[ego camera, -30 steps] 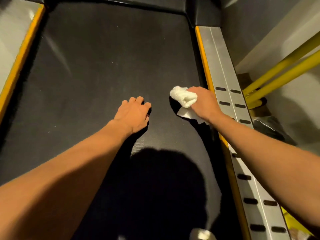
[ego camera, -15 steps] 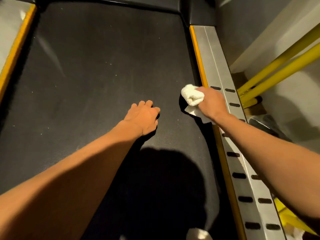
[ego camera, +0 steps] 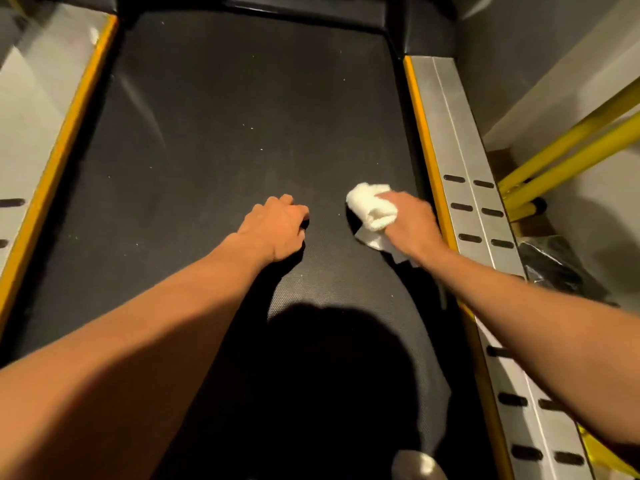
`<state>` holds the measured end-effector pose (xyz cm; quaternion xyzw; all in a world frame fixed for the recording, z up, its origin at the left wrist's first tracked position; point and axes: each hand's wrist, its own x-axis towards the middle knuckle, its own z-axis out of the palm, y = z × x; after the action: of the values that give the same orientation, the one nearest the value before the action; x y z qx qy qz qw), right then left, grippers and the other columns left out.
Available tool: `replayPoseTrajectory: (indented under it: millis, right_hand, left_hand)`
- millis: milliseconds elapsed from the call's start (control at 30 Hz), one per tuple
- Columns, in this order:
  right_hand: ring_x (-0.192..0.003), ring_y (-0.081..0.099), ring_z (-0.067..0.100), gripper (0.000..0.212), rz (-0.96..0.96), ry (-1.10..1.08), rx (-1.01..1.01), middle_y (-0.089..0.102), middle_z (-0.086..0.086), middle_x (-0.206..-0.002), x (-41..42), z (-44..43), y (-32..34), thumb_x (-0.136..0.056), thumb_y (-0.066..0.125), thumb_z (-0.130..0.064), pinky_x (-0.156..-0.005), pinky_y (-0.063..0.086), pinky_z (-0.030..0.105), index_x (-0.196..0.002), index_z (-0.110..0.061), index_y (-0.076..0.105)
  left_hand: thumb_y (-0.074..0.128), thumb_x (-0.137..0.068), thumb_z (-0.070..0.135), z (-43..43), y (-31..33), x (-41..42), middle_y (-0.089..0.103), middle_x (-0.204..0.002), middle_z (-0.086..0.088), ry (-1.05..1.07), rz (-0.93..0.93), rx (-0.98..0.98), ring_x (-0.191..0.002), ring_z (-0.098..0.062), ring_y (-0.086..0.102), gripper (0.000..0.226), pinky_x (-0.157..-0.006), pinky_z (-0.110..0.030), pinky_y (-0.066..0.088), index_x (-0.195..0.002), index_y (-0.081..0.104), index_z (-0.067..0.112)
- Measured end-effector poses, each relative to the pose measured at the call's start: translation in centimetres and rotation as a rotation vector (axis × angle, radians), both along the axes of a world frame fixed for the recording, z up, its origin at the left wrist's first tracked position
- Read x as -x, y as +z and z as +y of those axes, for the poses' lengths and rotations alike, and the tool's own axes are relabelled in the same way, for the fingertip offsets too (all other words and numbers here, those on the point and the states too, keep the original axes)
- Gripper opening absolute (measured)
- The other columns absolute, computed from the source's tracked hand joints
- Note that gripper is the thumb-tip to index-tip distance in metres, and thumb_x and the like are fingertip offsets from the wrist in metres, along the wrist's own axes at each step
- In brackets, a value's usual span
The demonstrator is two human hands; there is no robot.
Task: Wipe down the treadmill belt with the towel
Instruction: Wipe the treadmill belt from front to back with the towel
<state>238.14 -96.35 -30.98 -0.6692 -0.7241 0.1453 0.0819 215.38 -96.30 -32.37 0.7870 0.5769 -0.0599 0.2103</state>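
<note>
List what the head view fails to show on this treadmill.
Head view only:
- Belt beneath the towel: covered by the grip of the right hand.
- Left hand fingertips: tucked under its knuckles.
- Near belt: lost in the person's shadow.
- Pale object: cut off by bottom edge.

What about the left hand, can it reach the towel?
Probably yes. The left hand rests on the belt right beside the towel, with only bare belt between them. The right hand grips the towel, though, so it isn't free to take.
</note>
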Motion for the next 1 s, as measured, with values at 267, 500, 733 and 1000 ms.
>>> replayPoseTrajectory:
  millis: [267, 500, 733, 1000]
  right_hand:
    - [-0.072, 0.063, 0.012, 0.016, -0.001, 0.371, 0.116, 0.067, -0.007, -0.08, 8.2, -3.7, 0.5, -0.078, 0.067, -0.042, -0.067, 0.051, 0.026, -0.082, -0.027, 0.064]
    - [-0.085, 0.06, 0.016, 0.01, 0.014, 0.34, 0.088, 0.06, -0.012, -0.086, 10.6, -0.8, -2.6, -0.084, 0.052, -0.031, -0.064, 0.035, 0.022, -0.089, -0.035, 0.06]
    - [-0.074, 0.066, 0.013, 0.011, -0.066, 0.513, 0.209, 0.063, -0.006, -0.073, 17.8, -2.8, -0.8, -0.07, 0.062, -0.037, -0.061, 0.045, 0.022, -0.072, -0.027, 0.057]
    - [-0.091, 0.058, 0.016, 0.025, 0.078, 0.407, 0.151, 0.062, -0.005, -0.096, 20.5, -0.6, -2.3, -0.079, 0.062, -0.021, -0.069, 0.041, 0.026, -0.101, -0.033, 0.063]
  left_hand:
    - [0.044, -0.095, 0.024, -0.8, 0.5, 4.0, 0.05, -0.121, -0.01, 0.085, -0.027, -0.084, -0.11, -0.034, 0.051, 0.032, -0.084, -0.044, 0.046, -0.124, 0.057, 0.016]
    - [0.042, -0.097, 0.027, -1.1, 0.2, 8.0, 0.051, -0.118, -0.009, 0.234, -0.045, -0.081, -0.111, -0.031, 0.051, 0.032, -0.087, -0.046, 0.049, -0.123, 0.057, 0.017]
    - [0.043, -0.097, 0.025, -1.1, -0.3, 11.2, 0.056, -0.115, -0.011, 0.445, -0.125, -0.077, -0.107, -0.034, 0.055, 0.028, -0.084, -0.041, 0.046, -0.116, 0.061, 0.016]
    - [0.041, -0.098, 0.023, -0.8, 0.0, 14.5, 0.063, -0.112, -0.009, 0.577, -0.21, -0.118, -0.1, -0.029, 0.058, 0.028, -0.078, -0.034, 0.044, -0.109, 0.065, 0.014]
